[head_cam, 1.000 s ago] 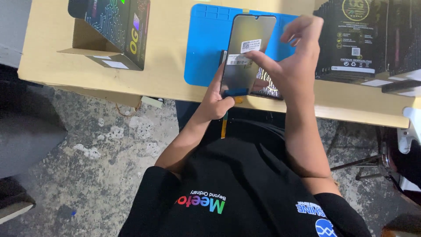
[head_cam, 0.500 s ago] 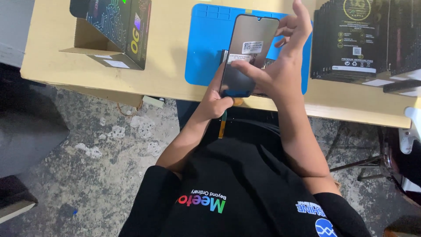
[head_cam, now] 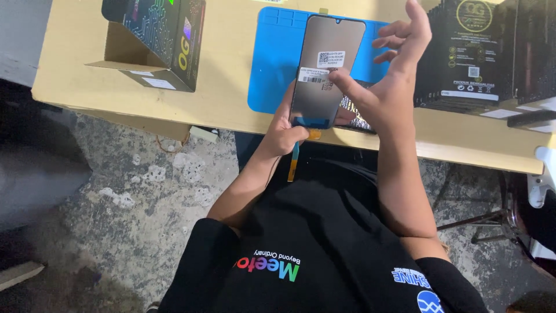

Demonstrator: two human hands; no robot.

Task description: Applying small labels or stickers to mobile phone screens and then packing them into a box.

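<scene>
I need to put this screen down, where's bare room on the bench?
Bare wood lies between the open box and the blue mat, and the mat's left part is free. The right side is crowded with stacked black boxes.

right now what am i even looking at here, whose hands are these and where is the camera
The one current picture comes from a camera worn on a person's head, looking down, so you see their own black shirt and both bare arms.

The left hand grips the lower end of a phone screen panel, held up over the work surface. An orange ribbon cable hangs below it. The right hand has a fingertip on the white stickers on the panel, other fingers spread.

Underneath is a pale wooden table with a blue work mat. An open dark printed box sits to the left, and a row of black boxes stands to the right. Below is a rough concrete floor.
</scene>
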